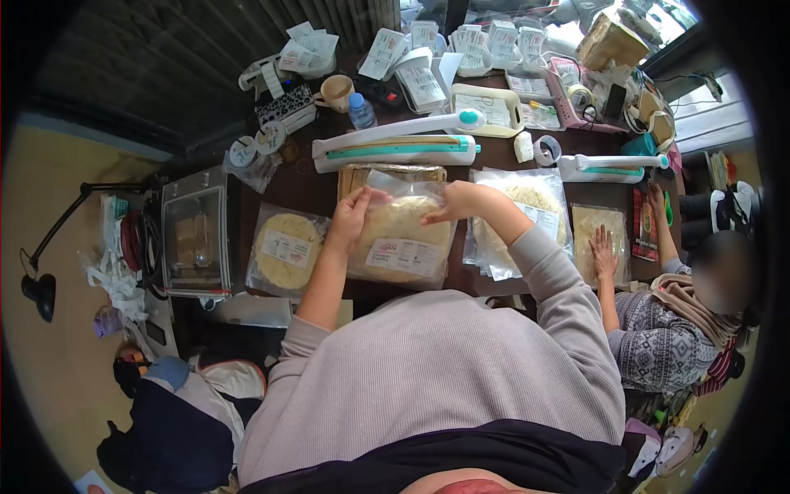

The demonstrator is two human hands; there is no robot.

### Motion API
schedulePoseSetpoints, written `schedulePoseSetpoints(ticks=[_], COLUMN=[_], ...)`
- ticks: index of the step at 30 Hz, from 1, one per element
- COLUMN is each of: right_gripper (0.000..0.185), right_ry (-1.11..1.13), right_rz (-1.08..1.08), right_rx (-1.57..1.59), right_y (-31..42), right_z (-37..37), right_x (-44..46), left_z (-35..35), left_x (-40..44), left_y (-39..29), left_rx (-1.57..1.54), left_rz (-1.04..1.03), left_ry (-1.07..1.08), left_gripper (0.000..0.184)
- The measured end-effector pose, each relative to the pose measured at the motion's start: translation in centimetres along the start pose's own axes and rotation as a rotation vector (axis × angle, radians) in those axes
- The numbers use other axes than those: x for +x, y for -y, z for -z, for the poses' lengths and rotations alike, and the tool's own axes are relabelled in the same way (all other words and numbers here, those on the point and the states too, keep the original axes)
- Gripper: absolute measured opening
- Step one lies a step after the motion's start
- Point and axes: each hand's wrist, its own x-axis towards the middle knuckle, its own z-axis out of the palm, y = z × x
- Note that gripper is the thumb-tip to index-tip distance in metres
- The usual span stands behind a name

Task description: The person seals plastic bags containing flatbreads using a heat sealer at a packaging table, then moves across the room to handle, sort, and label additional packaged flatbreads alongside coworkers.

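In front of me is a clear plastic bag [403, 230] with pale, round, flat bread inside and a printed label [403, 257] low on its front. At its upper left edge, my left hand [352, 217] is closed on the plastic. My right hand [453, 202] grips the upper right part, fingers bent over the film. The bag leans over a brown cardboard box [354, 175]. To the left lies a bagged round flatbread [288, 247]. Several more labelled bags of bread [527, 198] are stacked on the right.
Behind the bag lies a long white and teal bag sealer [395, 154]; a smaller sealer [609, 169] is farther right. A co-worker's hand [605, 251] rests on another bag [586, 218]. A clear-fronted case [195, 235], a water bottle [360, 114] and label stacks [424, 82] stand around.
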Motion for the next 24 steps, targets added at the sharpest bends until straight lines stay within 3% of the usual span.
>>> schedulePoseSetpoints(ticks=[3,4,7,13,19,20,24], right_gripper=[0.085,0.077,0.072,0.06,0.056,0.048,0.047], right_ry=[-0.174,-0.385,-0.598,-0.135,-0.878,-0.874,-0.918], right_rz=[0.076,0.195,0.371,0.137,0.304,0.278,0.238], right_rx=[-0.018,0.044,0.224,0.052,-0.13,-0.14,-0.146], right_y=[1.0,0.8,2.3,4.0,1.3,0.4,0.3], right_z=[1.0,0.4,1.9,3.6,4.5,4.6,3.6], right_x=[-2.0,-2.1,-4.3,-5.9,-9.2,-9.7,-10.4], left_z=[-0.7,-0.8,-1.2,-3.1,-4.5,-4.6,-4.7], left_x=[-1.7,-2.1,-3.4,-4.9,-6.4,-6.5,-6.6], left_y=[-1.3,-1.6,-2.6,-4.9,-6.7,-7.0,-7.4], left_rx=[0.001,0.0,0.009,0.189,0.276,0.312,0.435], left_rz=[-0.015,-0.023,-0.055,-0.173,-0.301,-0.333,-0.388], left_ry=[0.0,-0.002,-0.019,-0.015,0.003,0.004,-0.002], left_gripper=[0.036,0.036,0.037,0.04,0.04,0.04,0.041])
